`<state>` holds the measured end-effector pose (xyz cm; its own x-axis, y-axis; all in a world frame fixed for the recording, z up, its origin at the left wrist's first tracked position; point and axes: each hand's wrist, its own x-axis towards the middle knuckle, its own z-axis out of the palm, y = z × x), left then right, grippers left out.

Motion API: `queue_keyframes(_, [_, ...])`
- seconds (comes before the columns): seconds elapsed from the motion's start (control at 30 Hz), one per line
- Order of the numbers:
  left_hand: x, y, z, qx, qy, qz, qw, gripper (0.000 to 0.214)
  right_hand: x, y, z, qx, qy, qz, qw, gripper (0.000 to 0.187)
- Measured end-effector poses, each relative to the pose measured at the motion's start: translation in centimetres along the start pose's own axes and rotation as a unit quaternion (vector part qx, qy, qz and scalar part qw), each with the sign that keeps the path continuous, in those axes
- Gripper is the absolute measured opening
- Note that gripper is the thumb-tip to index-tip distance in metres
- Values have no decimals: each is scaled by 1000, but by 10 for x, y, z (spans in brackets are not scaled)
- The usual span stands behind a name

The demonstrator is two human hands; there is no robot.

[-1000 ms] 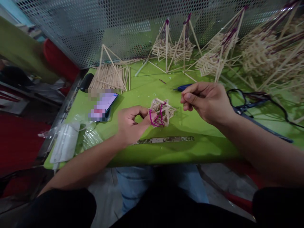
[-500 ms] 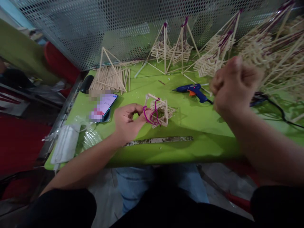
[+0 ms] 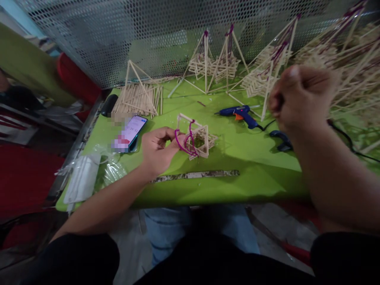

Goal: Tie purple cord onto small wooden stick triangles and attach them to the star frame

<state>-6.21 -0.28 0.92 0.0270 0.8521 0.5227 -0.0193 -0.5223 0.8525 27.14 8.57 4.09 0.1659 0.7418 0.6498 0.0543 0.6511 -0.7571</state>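
My left hand (image 3: 158, 152) pinches a small wooden stick frame (image 3: 204, 148) between thumb and fingers at its left side, where a loop of purple yarn (image 3: 191, 138) hangs on it. The frame is made of stacked pale sticks around an open middle. My right hand (image 3: 304, 95) is a closed fist raised over the right side of the table; what its curled fingers hold, if anything, is hidden. Left of it lies a blue glue gun (image 3: 242, 113) with an orange trigger. Below the fist, partly covered by the wrist, is a dark blue curved handle (image 3: 280, 140).
Several stick pyramids with purple yarn (image 3: 206, 59) stand along the perforated metal panel (image 3: 148, 35). Loose sticks (image 3: 139, 99) lie at back left. A phone (image 3: 130, 132), a white face mask (image 3: 83, 178) and clear plastic (image 3: 114, 172) lie left. A speckled strip (image 3: 196, 175) lies in front.
My right hand has moved slightly right and toward me, bringing the dark blue handle into view. My left hand keeps its pinch on the frame, shifted slightly left.
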Motion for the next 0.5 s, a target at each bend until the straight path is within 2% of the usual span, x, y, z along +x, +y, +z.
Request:
queue_keyframes(0.1, [0,-4,-2,-12,11,-5,1000,30,-13,3,8,-18,-103,36,994,68])
queue_keyframes(0.27, [0,-14,-8,-46,31,-1,998,27,7,18,-12,-116,-116,64,984,37])
queue_keyframes(0.37, [0,-16,-11,-63,44,-2,997,28,25,19,-29,-140,-65,40,987,31])
queue_keyframes(0.5, [1,-18,-14,-74,43,25,996,20,37,9,-40,-81,68,-42,994,28])
